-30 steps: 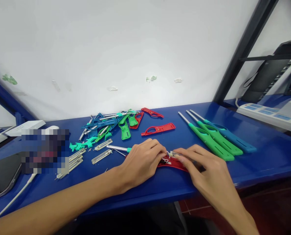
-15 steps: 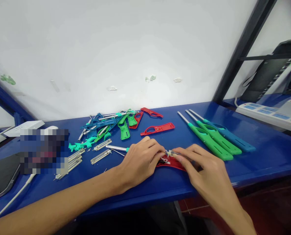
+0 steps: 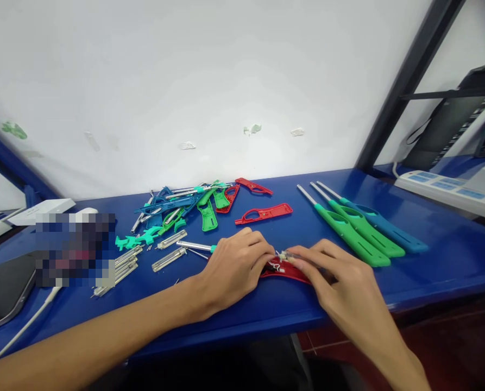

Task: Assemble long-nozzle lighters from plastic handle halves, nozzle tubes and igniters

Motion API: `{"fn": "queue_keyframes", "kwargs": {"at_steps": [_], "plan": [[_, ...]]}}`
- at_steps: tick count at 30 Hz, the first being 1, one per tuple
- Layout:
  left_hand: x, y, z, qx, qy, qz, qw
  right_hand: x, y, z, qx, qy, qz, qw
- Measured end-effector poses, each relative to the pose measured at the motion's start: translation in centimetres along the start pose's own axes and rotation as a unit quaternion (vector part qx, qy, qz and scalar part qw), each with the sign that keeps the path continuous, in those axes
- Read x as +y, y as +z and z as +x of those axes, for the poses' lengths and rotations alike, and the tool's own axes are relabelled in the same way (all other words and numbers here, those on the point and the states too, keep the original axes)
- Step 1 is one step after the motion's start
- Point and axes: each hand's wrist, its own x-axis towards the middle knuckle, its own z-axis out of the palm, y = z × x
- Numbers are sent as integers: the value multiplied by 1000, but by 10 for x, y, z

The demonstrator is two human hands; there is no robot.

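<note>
Phone [image 3: 8, 288]: dark, at the far left edge of the scene, beside a white cable [image 3: 22, 328] and a pixelated patch.
Clear tanks [image 3: 120, 274]: a small stack on the left of the counter [image 3: 449, 263]; two more lie singly just right of it.
Teal pieces [image 3: 148, 235]: a short row beyond the stack.
Heap of parts [image 3: 177, 204]: blue and green shells with silver rods, tangled at the far side near the wall [image 3: 226, 76].
Left hand [image 3: 236, 263]: fingers curled, tips together at the thin white tubing; whether they grip it, I cannot tell. A silver barrel [image 3: 193, 246] pokes out to its left.
Red half-shell [image 3: 287, 276]: on the near part of the counter, between and under the hands, with small white and black parts inside.
Loose red shell [image 3: 277, 210]: flat on the counter beyond the hands, apart from the heap.
Right hand [image 3: 344, 277]: pinching a clear tank with a pale end piece [image 3: 283, 255] above the half-shell, close to the left fingertips.
Lighters [image 3: 358, 244]: two green and one blue, side by side, barrels pointing far left.
Power strip [image 3: 462, 190]: white, far right.
</note>
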Motion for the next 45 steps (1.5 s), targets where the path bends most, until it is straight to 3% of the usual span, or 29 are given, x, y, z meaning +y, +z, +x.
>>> {"fn": "queue_keyframes", "kwargs": {"at_steps": [11, 33, 45], "plan": [[-1, 2, -1, 13, 4, -17, 1000, 5, 4, -2, 40, -23, -10, 999], [-3, 4, 0, 28, 18, -16, 999, 3, 4, -2, 21, -14, -18, 1000], [-2, -12, 4, 48, 7, -17, 999, 1, 4, 1, 31, -5, -28, 999]]}}
